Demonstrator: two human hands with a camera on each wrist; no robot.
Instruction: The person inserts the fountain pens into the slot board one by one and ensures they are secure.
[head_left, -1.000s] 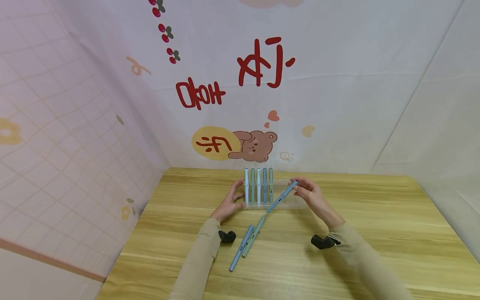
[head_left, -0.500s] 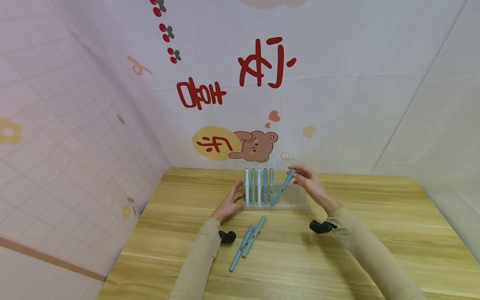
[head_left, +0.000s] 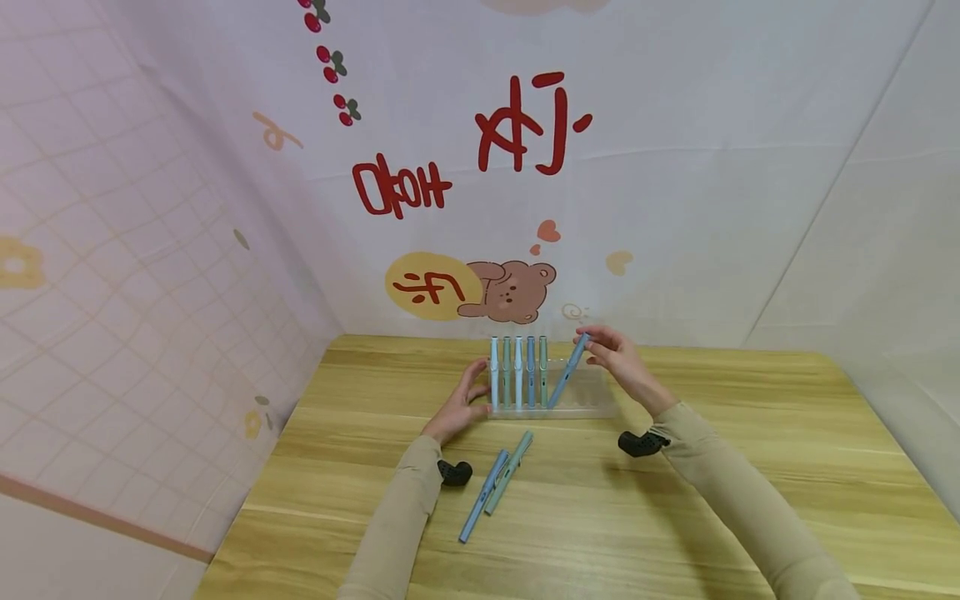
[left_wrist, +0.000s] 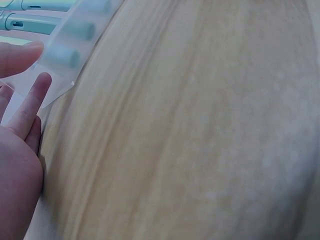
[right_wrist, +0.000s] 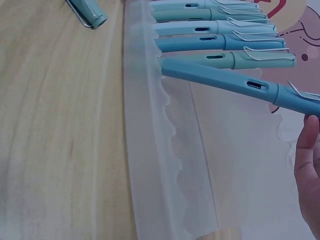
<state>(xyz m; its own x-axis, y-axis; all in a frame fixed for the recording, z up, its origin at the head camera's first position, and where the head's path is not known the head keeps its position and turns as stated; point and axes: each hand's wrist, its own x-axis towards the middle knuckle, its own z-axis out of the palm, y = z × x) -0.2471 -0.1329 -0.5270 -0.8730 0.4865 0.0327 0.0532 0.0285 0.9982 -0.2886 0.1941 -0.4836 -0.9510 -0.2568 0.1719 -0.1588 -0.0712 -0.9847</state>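
Observation:
A clear plastic pen rack (head_left: 592, 411) stands near the table's back edge, with several blue and green pens (head_left: 518, 379) upright in its left part. My left hand (head_left: 452, 410) holds the rack's left end, thumb (left_wrist: 20, 57) toward the front in the left wrist view. With my right hand (head_left: 626, 367) I pinch a blue pen (head_left: 568, 372) near its capped top. This pen slants up to the right, its lower end (right_wrist: 172, 68) at the rack's notched front ledge beside the last green pen. Only part of my right hand shows in the right wrist view.
On the table in front of the rack lie a loose blue pen (head_left: 482, 500) and a loose green pen (head_left: 510, 472), crossing at an angle. Behind the table hangs a printed cloth (head_left: 660, 208). Notches without pens line the rack's right part.
My right hand has moved up and back, taking the blue pen from above the loose pens to the rack's ledge, and the pen now stands steeper. My left hand has stayed put.

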